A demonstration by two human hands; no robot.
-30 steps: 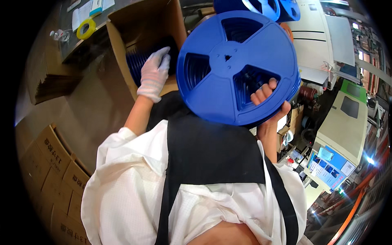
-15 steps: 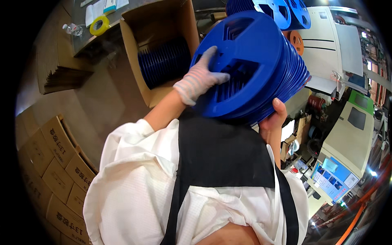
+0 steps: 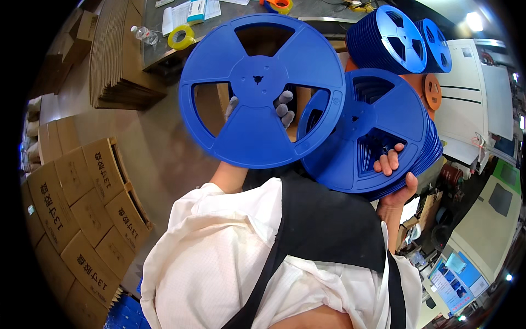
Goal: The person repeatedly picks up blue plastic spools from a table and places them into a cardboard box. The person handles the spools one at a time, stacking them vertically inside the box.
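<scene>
Handling one blue reel [image 3: 252, 90] separately, left of the reel stack [image 3: 381, 120], seems the step: left fingers [image 3: 281, 110] grasp it, right fingers [image 3: 385, 164] the stack; next move calls for steadiness.

Between eleven and twelve o'clock, the grey surface [image 3: 230, 10] bears a yellow tape roll [image 3: 189, 38], papers [image 3: 175, 16] and a clear bottle [image 3: 146, 35], with an orange ring-shaped item [image 3: 286, 7] at twelve. On the floor [image 3: 156, 137], flattened cardboard [image 3: 118, 57] stands at ten.
</scene>
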